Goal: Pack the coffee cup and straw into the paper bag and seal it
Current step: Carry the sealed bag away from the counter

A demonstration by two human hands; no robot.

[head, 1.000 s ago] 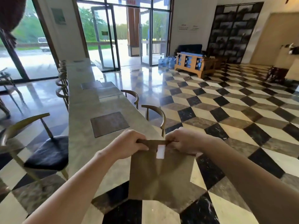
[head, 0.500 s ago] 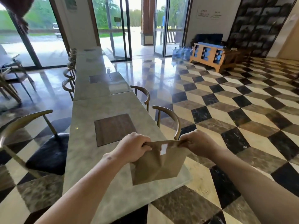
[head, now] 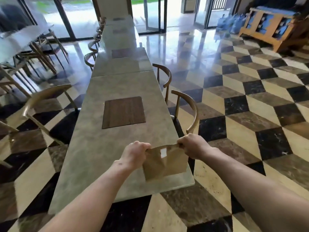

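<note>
A brown paper bag (head: 165, 163) with a small white sticker (head: 163, 152) near its folded top stands at the near right corner of a long grey table (head: 107, 148). My left hand (head: 135, 153) grips the bag's top edge at its left end. My right hand (head: 192, 144) pinches the same top edge at its right end. The bag's top is folded over and closed between the two hands. No coffee cup or straw shows; the bag hides whatever is inside it.
A dark wooden inset panel (head: 123, 112) lies in the table ahead of the bag. Curved wooden chairs (head: 189, 111) stand along the right side, another chair (head: 45, 104) on the left. Checkered floor surrounds the table; water jugs (head: 230, 22) and a wooden bench (head: 270, 25) far right.
The bag has moved forward from over the floor to above the table's near right corner, carried by both hands. The view has tilted down and come closer to the table.
</note>
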